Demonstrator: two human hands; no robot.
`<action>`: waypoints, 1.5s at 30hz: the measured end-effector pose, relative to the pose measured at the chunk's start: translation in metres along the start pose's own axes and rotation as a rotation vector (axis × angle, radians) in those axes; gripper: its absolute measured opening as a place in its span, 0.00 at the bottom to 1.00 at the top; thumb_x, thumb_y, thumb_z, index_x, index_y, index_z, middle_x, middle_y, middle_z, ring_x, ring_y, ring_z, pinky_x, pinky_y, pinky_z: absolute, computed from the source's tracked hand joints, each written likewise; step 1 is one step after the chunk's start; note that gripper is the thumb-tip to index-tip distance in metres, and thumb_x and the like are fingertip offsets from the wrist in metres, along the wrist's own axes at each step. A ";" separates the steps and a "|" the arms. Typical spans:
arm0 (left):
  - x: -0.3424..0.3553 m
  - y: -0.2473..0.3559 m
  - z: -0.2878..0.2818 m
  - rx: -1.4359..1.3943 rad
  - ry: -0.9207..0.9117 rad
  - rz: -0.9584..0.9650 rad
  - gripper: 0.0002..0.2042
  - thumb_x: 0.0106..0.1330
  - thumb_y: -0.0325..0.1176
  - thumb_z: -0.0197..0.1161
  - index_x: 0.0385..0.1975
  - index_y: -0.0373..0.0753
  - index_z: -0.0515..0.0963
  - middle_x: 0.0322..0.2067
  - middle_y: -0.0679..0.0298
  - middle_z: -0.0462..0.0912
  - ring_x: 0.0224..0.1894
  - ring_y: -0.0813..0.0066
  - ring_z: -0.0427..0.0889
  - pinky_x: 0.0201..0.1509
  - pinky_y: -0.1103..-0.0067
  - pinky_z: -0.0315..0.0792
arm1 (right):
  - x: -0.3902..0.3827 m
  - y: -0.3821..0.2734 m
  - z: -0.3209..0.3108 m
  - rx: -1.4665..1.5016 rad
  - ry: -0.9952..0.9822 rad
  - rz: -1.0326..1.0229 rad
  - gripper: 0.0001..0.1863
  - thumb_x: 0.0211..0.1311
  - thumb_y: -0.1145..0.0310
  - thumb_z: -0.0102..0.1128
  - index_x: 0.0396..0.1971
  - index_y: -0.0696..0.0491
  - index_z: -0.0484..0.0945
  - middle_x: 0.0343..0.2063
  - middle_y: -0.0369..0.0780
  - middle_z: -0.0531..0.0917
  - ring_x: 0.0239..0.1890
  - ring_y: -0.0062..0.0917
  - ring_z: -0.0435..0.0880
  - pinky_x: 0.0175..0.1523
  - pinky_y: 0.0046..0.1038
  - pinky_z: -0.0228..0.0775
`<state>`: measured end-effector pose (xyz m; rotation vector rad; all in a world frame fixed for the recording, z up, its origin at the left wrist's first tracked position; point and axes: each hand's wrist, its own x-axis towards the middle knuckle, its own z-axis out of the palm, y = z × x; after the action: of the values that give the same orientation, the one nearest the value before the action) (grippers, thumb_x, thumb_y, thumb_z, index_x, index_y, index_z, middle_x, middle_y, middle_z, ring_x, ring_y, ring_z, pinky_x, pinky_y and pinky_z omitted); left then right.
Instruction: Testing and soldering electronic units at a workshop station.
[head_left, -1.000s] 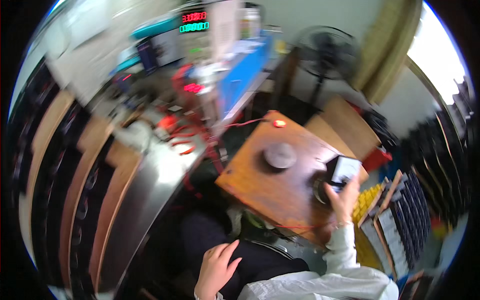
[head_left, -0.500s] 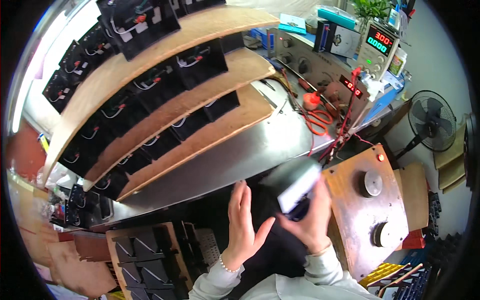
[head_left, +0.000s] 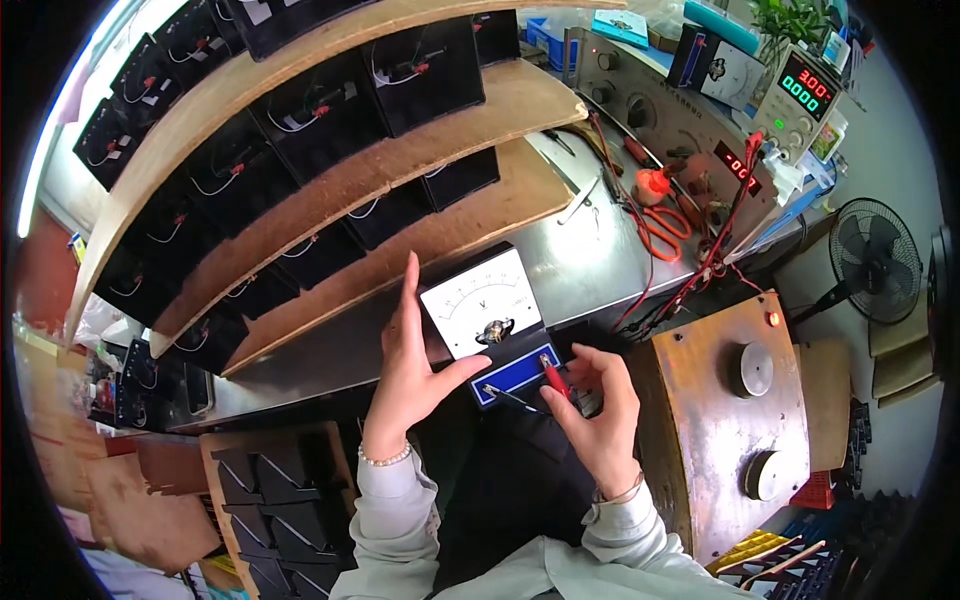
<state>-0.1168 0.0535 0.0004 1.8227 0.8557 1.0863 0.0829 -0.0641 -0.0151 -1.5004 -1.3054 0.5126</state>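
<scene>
A voltmeter [head_left: 485, 300] with a white dial and a black case stands tilted at the bench's front edge. Below its dial is a blue terminal panel [head_left: 515, 376]. My left hand [head_left: 408, 370] steadies the meter, thumb over its lower left corner and fingers stretched along the left side. A red clip [head_left: 556, 378] sits at the right terminal, a black lead [head_left: 512, 400] at the left one. With thumb and fingertips, my right hand [head_left: 600, 415] pinches the red clip's lower end. Its curled fingers partly hide the leads.
Wooden shelves [head_left: 400, 190] with several black meter housings curve over the metal bench [head_left: 590, 240]. At right are a metal box with two round knobs [head_left: 730, 420], orange-handled scissors [head_left: 664, 235] and a power supply [head_left: 795, 105]. Black parts lie on a board [head_left: 275, 500] at lower left.
The voltmeter has moved left and turned its dial toward me. My left hand has come against it; my right hand has gone from the meter to the red clip.
</scene>
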 end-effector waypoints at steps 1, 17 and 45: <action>0.000 0.001 0.000 -0.001 0.001 -0.006 0.58 0.51 0.24 0.77 0.76 0.42 0.37 0.56 0.48 0.73 0.56 0.60 0.80 0.55 0.69 0.80 | -0.001 -0.002 0.003 0.015 0.024 0.002 0.25 0.51 0.77 0.74 0.50 0.60 0.74 0.41 0.43 0.82 0.39 0.25 0.84 0.44 0.24 0.77; -0.008 0.004 0.006 0.118 0.026 0.029 0.59 0.51 0.23 0.76 0.76 0.44 0.35 0.58 0.48 0.70 0.56 0.61 0.80 0.53 0.70 0.82 | -0.009 -0.010 -0.002 0.104 0.010 0.090 0.11 0.58 0.79 0.69 0.39 0.60 0.78 0.31 0.36 0.84 0.29 0.14 0.81 0.35 0.17 0.74; -0.093 0.034 0.031 0.467 0.528 -0.028 0.48 0.46 0.43 0.78 0.69 0.35 0.61 0.55 0.53 0.70 0.54 0.55 0.67 0.62 0.63 0.60 | -0.049 -0.016 -0.014 0.095 -0.250 0.113 0.09 0.57 0.78 0.70 0.37 0.59 0.80 0.32 0.33 0.82 0.29 0.14 0.75 0.33 0.16 0.68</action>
<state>-0.1208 -0.0497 -0.0105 1.9027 1.5467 1.4714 0.0715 -0.1167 -0.0099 -1.4705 -1.3704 0.8459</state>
